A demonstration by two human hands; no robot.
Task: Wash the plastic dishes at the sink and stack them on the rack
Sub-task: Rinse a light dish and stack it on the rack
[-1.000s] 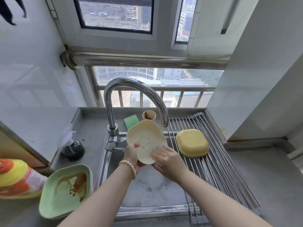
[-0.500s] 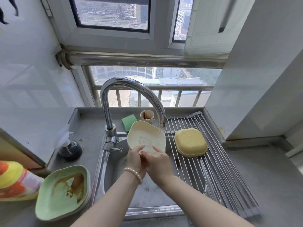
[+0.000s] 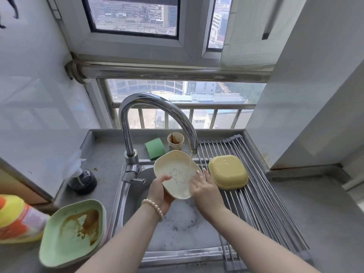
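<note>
Cream dish [image 3: 178, 175], gripped by left hand [image 3: 159, 191] at 8 o'clock, right hand [image 3: 203, 187] fingers flat against its rim, could slip under tap [image 3: 157, 117] flow if wet.

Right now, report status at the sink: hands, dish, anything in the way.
Left hand grips cream dish under running tap. Right hand on its right rim, fingers straight. Yellow dish upturned on rack. Dirty green dish waits left.

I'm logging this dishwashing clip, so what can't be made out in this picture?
Head view only:
- Cream plate: underside faces away.
- Left hand fingers: behind the plate.
- Orange-yellow bottle: cut by left edge.
- Yellow bowl: upside down on the rack, inside hidden.
</note>
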